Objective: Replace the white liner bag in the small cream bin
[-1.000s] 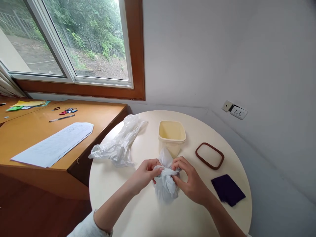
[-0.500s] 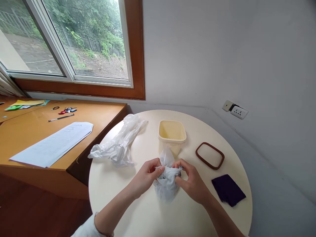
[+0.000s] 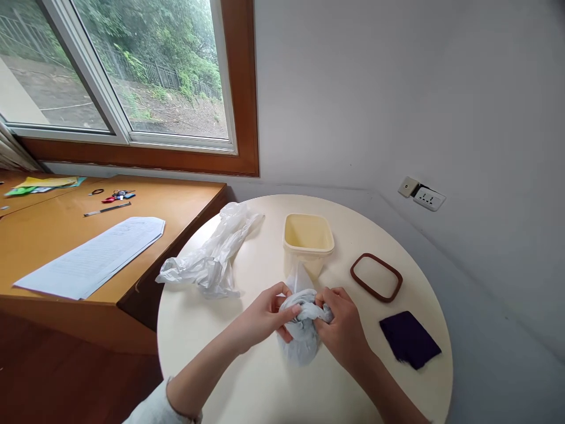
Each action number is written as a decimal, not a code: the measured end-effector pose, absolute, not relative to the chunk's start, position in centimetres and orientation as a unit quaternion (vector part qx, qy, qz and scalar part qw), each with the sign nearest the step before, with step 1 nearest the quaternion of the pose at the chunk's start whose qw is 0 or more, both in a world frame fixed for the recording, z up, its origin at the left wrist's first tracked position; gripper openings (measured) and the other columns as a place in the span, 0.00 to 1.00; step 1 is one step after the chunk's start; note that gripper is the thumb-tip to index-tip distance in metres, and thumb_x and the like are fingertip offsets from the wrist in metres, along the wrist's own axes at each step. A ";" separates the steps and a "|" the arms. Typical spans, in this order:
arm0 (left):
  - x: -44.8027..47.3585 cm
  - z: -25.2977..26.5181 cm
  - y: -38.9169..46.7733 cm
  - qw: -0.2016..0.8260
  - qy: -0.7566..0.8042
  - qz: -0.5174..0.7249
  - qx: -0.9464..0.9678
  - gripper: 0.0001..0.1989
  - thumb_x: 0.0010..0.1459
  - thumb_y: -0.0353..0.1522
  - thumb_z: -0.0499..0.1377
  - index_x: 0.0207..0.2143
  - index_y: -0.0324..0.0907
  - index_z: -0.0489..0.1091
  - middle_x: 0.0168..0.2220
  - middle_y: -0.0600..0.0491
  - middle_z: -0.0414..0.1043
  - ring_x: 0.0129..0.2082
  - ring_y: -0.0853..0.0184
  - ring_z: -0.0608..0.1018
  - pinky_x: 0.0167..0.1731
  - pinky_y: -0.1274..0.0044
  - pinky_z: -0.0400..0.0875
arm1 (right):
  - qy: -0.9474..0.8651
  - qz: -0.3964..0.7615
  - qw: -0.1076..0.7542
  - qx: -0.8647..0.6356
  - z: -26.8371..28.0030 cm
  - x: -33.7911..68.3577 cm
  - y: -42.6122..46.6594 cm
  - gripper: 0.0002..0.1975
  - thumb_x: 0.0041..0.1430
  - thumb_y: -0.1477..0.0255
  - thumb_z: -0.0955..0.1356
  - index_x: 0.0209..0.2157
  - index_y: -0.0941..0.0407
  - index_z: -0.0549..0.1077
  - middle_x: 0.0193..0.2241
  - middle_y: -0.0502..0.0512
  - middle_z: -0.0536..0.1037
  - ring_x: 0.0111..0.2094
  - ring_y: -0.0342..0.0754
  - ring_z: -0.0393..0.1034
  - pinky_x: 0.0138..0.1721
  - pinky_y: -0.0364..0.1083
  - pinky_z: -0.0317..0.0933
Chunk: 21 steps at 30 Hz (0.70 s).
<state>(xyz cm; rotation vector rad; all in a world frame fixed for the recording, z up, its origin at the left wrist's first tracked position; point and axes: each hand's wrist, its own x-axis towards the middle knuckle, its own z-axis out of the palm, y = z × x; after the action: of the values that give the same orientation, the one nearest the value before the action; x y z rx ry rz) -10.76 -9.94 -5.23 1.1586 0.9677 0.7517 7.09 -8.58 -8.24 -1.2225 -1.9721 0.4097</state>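
Note:
A bunched, whitish plastic bag [image 3: 302, 347] is between my hands, close in front of a pale yellow bin [image 3: 308, 250]. My left hand [image 3: 267, 315] grips its gathered neck from the left, thumb on top and fingers curled beneath. My right hand [image 3: 342, 324] is closed on a twisted end of the bag at the right. Above the twisted part a thin, translucent flap of the bag stands up against the bin's front. What the bag contains, if anything, I cannot make out.
Another crumpled white plastic bag [image 3: 216, 259] lies at the left of the round table [image 3: 265, 394]. To the right are a brown rounded frame [image 3: 376, 278] and a dark purple cloth [image 3: 410, 340]. A wooden desk [image 3: 185, 197] with papers [image 3: 95, 256] adjoins the left side.
My right hand has closed more tightly round the bag's end and turned. The bag's neck is now twisted into a thicker loop, and my left fingers have shifted beneath it.

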 end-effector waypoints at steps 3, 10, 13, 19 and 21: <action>-10.8 -5.2 -9.6 0.654 0.437 0.326 0.525 0.14 0.54 0.41 0.57 0.32 0.40 0.61 0.24 0.56 0.67 0.22 0.71 0.70 0.24 0.77 0.67 | -0.751 0.237 0.372 -0.491 -7.3 7.3 -8.5 0.11 0.39 0.83 0.62 0.26 0.54 0.61 0.23 0.46 0.66 0.27 0.44 0.59 0.27 0.40 0.55; -11.2 -4.8 -9.6 0.586 0.459 0.435 0.507 0.12 0.53 0.39 0.58 0.27 0.40 0.59 0.19 0.61 0.58 0.22 0.74 0.66 0.23 0.82 0.61 | -0.729 0.324 0.381 -0.467 -6.4 8.1 -8.5 0.15 0.44 0.80 0.64 0.36 0.52 0.63 0.24 0.44 0.66 0.24 0.41 0.59 0.27 0.40 0.57; -11.4 -4.8 -9.8 0.538 0.468 0.478 0.513 0.12 0.54 0.38 0.57 0.27 0.40 0.58 0.19 0.61 0.57 0.22 0.75 0.64 0.22 0.82 0.59 | -0.748 0.250 0.423 -0.447 -7.2 8.2 -8.4 0.11 0.46 0.80 0.64 0.32 0.54 0.65 0.29 0.49 0.70 0.32 0.45 0.64 0.36 0.44 0.59; -11.8 -4.3 -10.0 0.456 0.466 0.562 0.509 0.09 0.56 0.36 0.56 0.28 0.41 0.59 0.21 0.60 0.60 0.23 0.73 0.67 0.25 0.80 0.64 | -0.747 0.216 0.439 -0.449 -7.6 8.3 -8.2 0.04 0.48 0.78 0.65 0.24 0.55 0.68 0.39 0.57 0.69 0.43 0.52 0.63 0.45 0.52 0.57; -11.9 -3.8 -10.0 0.453 0.462 0.578 0.498 0.08 0.56 0.35 0.56 0.30 0.42 0.60 0.21 0.59 0.62 0.23 0.72 0.69 0.26 0.78 0.67 | -0.730 0.292 0.428 -0.447 -7.2 8.3 -8.1 0.05 0.52 0.74 0.65 0.24 0.55 0.68 0.38 0.56 0.70 0.42 0.51 0.64 0.44 0.50 0.57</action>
<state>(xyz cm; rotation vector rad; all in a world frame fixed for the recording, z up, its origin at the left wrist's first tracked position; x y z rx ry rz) -11.88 -10.00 -3.85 1.2290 1.1412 1.4274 8.35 -8.09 -7.20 -1.1154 -1.8225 0.7295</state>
